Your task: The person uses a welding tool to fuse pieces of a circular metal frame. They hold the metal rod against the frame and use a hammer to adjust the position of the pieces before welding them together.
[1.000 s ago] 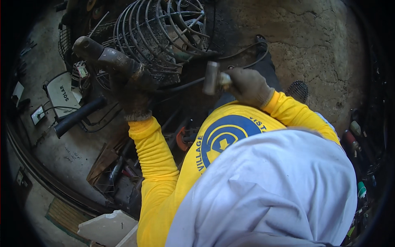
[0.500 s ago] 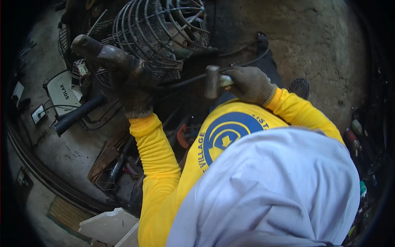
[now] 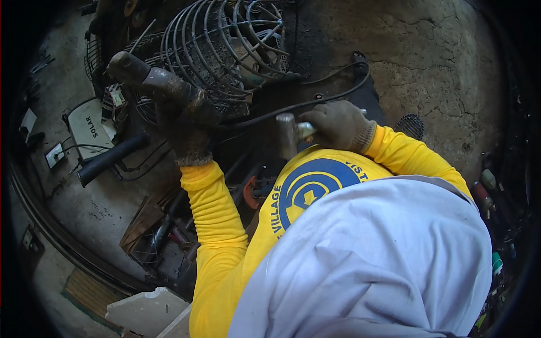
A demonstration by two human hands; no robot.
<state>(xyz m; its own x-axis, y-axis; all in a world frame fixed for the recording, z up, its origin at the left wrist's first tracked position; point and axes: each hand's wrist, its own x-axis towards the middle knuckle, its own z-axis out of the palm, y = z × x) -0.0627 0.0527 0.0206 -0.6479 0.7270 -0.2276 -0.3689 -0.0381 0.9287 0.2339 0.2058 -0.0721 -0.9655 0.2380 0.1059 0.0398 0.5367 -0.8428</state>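
Note:
My right hand (image 3: pixel 345 125), in a brown work glove, is closed round the short handle of a hammer (image 3: pixel 286 136). The hammer's blocky metal head points left, close to the front of my yellow shirt. My left hand (image 3: pixel 189 127), gloved too, is up at a thick, rounded, worn metal bar (image 3: pixel 163 81) with a darker end. The fingers look wrapped round this bar, though shadow hides most of them. Beyond the bar lies a cage of curved metal rods (image 3: pixel 211 48). A dark cable (image 3: pixel 282 108) runs between the cage and my right hand.
At the left are a pale panel-like case (image 3: pixel 89 128), a black tube (image 3: pixel 112 159) and a wall socket plate (image 3: pixel 55 155). Wood and metal scraps (image 3: pixel 149 231) and an orange clamp-like piece (image 3: pixel 249 192) lie beside my left arm. A broken pale board (image 3: pixel 149 310) sits lower left.
The hammer and my right hand have come down a little toward my body. My left hand stays at the metal bar, and the whole view has shifted slightly.

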